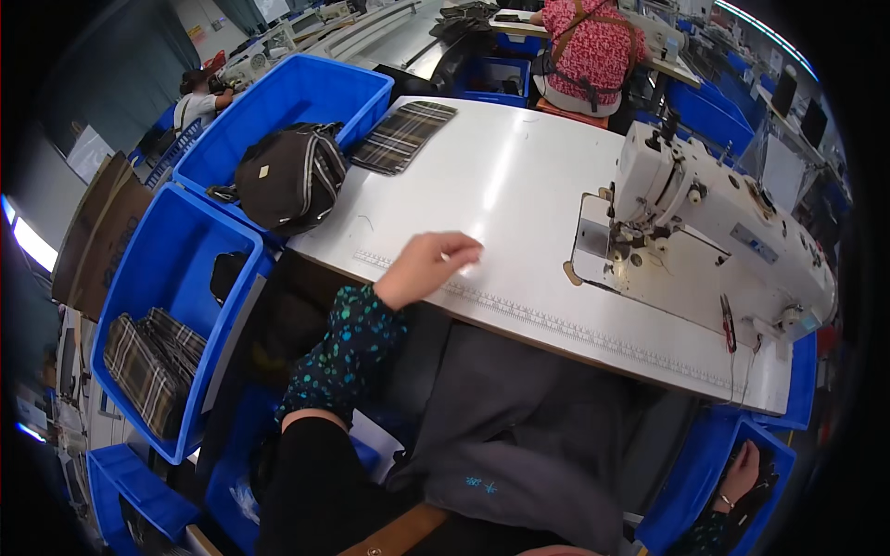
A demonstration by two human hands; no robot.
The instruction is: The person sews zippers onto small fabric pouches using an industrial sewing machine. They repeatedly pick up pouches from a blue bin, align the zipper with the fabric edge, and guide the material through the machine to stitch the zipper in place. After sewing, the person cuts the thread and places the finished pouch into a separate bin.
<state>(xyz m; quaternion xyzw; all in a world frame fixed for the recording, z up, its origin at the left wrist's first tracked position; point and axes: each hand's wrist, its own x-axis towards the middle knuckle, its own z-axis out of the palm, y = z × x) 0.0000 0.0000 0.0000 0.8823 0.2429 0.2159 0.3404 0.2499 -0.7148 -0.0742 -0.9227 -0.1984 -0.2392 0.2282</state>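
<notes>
My left hand [428, 269] hovers over the near edge of the white sewing table [519, 213], above the ruler strip [575, 326]. Its fingers are bent and drawn together with the thumb in a pinch; anything between them is too small to see. At the lower right, my right hand [740, 477] reaches down into a blue bin [777, 463] of dark pieces [762, 491]. Its fingertips are hidden among them, so its grip does not show. A dark bag with plaid trim [287, 176] rests at the table's left end, beside a flat plaid piece [404, 137].
A white sewing machine [732, 218] stands on the table's right side, with red-handled snips [728, 322] near its base. Along the left are a large blue bin [306, 88] and another blue bin [185, 232] with plaid pieces [153, 361]. A person in red [593, 51] sits beyond the table.
</notes>
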